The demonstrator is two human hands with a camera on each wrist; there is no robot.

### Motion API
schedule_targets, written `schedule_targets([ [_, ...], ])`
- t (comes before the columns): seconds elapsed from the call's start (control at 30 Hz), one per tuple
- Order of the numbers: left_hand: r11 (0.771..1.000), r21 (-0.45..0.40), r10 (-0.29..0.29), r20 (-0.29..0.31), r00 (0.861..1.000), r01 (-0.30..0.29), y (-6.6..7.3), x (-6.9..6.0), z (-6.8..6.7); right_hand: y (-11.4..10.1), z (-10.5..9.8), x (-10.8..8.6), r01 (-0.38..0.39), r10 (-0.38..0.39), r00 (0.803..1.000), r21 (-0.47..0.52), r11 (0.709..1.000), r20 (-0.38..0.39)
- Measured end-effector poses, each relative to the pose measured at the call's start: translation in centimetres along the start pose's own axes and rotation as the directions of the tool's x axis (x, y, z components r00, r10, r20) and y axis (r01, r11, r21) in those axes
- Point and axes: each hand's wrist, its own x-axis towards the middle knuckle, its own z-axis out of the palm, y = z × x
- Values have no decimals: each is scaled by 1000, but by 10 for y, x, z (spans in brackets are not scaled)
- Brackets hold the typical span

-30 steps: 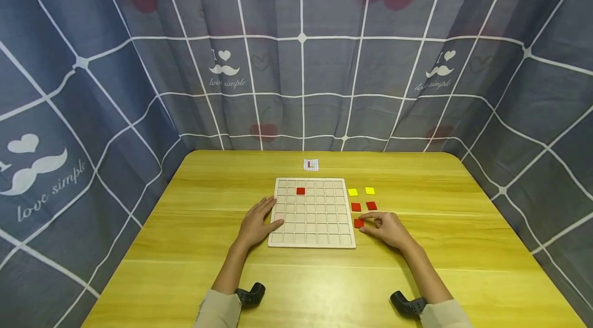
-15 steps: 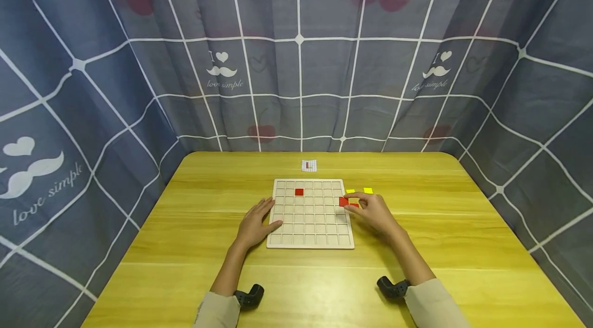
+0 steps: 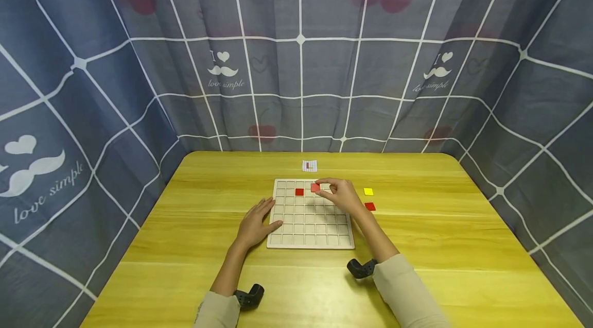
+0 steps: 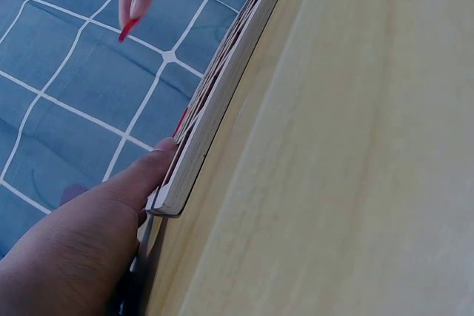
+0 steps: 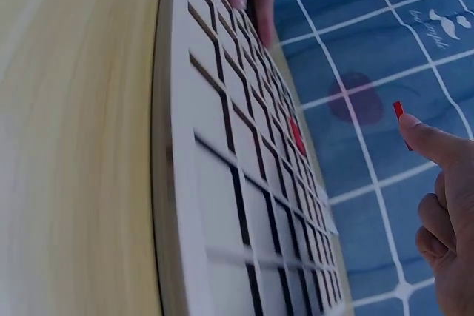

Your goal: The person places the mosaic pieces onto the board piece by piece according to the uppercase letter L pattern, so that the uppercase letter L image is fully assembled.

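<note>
A red tile (image 3: 315, 187) is pinched in the right hand (image 3: 342, 194). From the right edge of the board (image 3: 306, 225) it is now brought above the far rows, near the set tile (image 3: 299, 192), not put down yet. The board is touched by the left hand (image 3: 254, 223), thumb spread apart.

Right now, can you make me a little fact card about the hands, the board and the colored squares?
Left hand: resting at the left edge of the board
Right hand: pinching a raised red square over the board
Board: pale, gridded; one inset red square visible
Table, right side: yellow square and loose red square visible; arm may hide more
Beyond board: small printed card
</note>
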Motion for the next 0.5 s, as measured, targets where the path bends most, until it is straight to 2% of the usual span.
schedule_targets([
  [0.17,1000,6,2,-1,1000,-2,0,1,-1,-2,21,12,30,-30,1000,9,1000,5],
  [0.33,1000,-2,-14,10,1000,14,1,0,-2,1,42,16,36,-36,999,-16,999,25],
  [0.5,1000,-1,-14,10,1000,14,2,0,-2,8,57,14,-44,44,996,-1,999,72],
])
